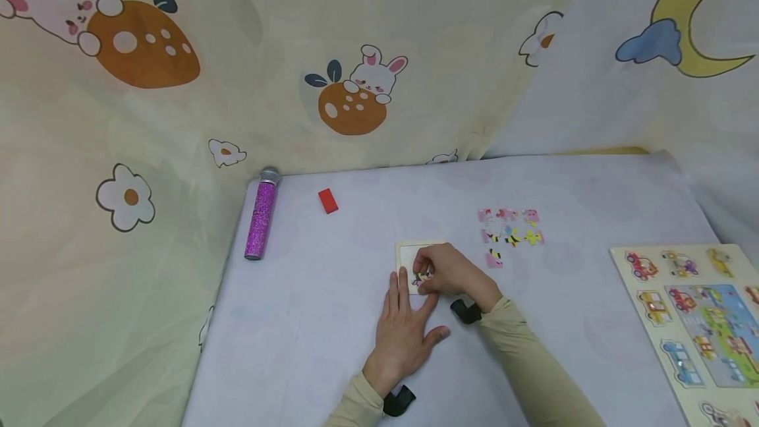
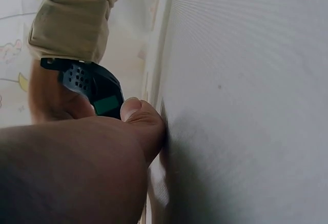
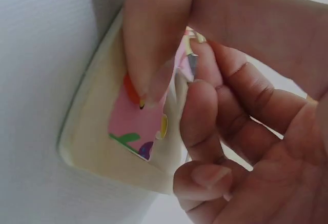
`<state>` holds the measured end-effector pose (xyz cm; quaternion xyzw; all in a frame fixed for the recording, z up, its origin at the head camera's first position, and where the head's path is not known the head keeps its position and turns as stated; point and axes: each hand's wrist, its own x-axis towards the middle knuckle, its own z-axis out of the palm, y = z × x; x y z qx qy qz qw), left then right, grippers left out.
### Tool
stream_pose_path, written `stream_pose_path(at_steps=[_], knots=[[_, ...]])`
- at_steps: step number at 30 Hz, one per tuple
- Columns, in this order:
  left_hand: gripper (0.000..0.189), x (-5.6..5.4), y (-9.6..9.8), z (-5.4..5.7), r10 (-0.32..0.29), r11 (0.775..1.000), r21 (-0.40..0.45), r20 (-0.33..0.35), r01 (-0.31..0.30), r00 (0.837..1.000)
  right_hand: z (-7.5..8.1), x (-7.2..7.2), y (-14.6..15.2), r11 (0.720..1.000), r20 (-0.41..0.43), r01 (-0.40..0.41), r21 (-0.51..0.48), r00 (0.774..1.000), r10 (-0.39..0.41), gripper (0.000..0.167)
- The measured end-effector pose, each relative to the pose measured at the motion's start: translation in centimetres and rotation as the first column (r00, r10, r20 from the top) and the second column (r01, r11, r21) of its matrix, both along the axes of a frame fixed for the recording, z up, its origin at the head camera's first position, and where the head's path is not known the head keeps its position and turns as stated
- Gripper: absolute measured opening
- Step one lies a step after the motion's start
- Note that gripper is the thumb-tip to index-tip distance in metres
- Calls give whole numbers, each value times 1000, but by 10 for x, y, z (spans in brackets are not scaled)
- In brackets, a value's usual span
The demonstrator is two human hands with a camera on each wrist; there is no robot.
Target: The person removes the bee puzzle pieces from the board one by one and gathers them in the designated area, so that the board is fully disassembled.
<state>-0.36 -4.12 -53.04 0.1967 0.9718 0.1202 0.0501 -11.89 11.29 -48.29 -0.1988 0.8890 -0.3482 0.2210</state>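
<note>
A small cream puzzle tray (image 1: 408, 253) with a raised rim lies on the table, partly hidden under both hands. My left hand (image 1: 402, 338) rests flat at its near left edge, fingers spread and mostly straight. Bent over the tray, my right hand (image 1: 450, 270) pinches a small colourful puzzle piece (image 3: 192, 66) between its fingertips. Beside it in the right wrist view, a pink puzzle piece (image 3: 120, 119) with a green leaf lies in the tray, and a fingertip from the top of that view presses it. The left wrist view mostly shows my left thumb (image 2: 146, 124) near the tabletop.
Several loose puzzle pieces (image 1: 511, 236) lie in rows to the right of the tray. A large picture puzzle board (image 1: 622, 282) lies at the right edge. Toward the back left are a red block (image 1: 328, 201) and a glittery purple microphone (image 1: 259, 219). A printed curtain (image 1: 267, 97) hangs behind the table.
</note>
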Motion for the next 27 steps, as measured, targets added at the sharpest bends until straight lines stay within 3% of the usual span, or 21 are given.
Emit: stream_pose_path(at_steps=[9, 17, 27], knots=[[69, -1, 0, 1, 10, 1000, -11, 52, -9, 999, -3, 1, 0, 997, -87, -74, -18, 994, 72, 28], [69, -2, 1, 2, 15, 1000, 0, 79, -15, 997, -6, 1, 3, 990, -78, -117, -76, 991, 111, 29], [72, -2, 0, 2, 8, 1000, 0, 59, -8, 998, -6, -1, 14, 992, -85, -100, -78, 992, 94, 30]])
